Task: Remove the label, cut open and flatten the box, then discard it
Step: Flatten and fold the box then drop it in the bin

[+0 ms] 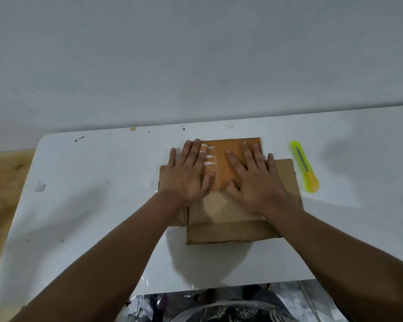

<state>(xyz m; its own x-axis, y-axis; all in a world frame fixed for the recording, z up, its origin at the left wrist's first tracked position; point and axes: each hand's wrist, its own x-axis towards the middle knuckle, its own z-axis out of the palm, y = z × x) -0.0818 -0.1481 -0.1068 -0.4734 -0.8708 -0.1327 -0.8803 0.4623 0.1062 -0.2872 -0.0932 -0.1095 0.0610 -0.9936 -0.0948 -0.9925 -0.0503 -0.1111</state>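
A brown cardboard box (228, 228) lies flat on the white table (91, 182), its flaps spread out. Its far flap is orange (226, 163) with a strip of clear tape and white scraps along it. My left hand (186, 175) rests palm down on the left part of the box, fingers spread. My right hand (254, 180) presses palm down on the right part, fingers over the orange flap. Neither hand holds anything. A yellow utility knife (304, 166) lies on the table just right of the box, apart from both hands.
The table backs onto a plain grey wall (196, 54). Wooden floor (2, 182) shows past the table's left edge. A clear plastic bag with dark contents (219, 307) sits below the table's near edge. A small white scrap (40, 187) lies at the left.
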